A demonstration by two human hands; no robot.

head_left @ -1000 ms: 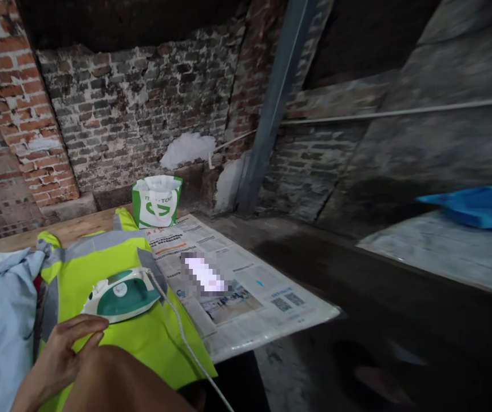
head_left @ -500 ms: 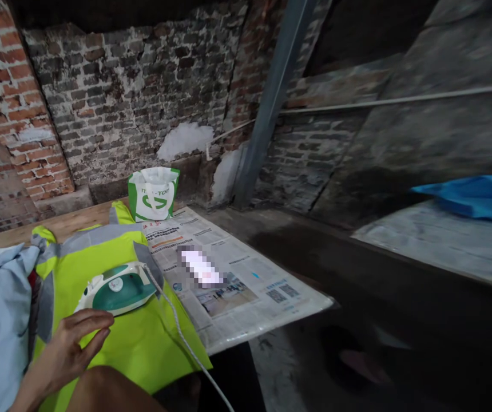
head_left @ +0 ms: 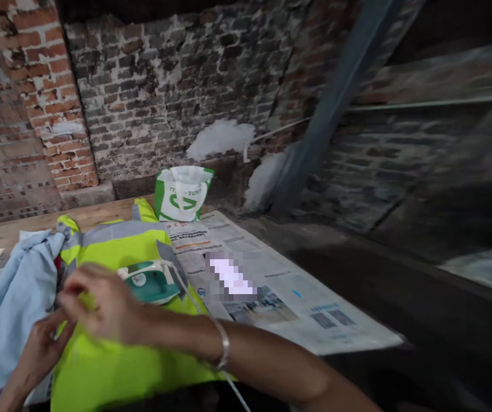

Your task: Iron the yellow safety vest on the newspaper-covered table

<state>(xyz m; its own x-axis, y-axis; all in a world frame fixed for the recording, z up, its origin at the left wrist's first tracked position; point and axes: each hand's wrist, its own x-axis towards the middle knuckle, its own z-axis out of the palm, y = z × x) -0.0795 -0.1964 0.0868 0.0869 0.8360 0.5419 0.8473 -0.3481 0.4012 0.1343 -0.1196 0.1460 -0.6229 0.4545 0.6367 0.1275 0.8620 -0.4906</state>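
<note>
My left hand [head_left: 40, 349] is over the left edge of a neon-yellow safety vest [head_left: 134, 360] with grey bands. Its fingers are bent, with a gap between thumb and index finger, and hold nothing I can see. My right hand [head_left: 106, 306] reaches across the vest with curled fingertips close to the left ones; motion smears them, so I cannot tell if they hold anything. Partly hidden behind the right hand, a green and white clothes iron [head_left: 154, 280] lies on the vest. Its white cord [head_left: 192, 294] runs toward me, passing behind my right forearm.
A light-blue cloth [head_left: 16, 306] lies left of the vest. To the right, newspaper [head_left: 272, 326] covers the tabletop and bears a blurred-out bright rectangle [head_left: 233, 277]. A white and green bag [head_left: 183, 197] stands at the back, before a brick wall [head_left: 177, 86].
My right hand has come in from the right, across the vest to the left hand. The left hand is away from the iron. The view has turned left.
</note>
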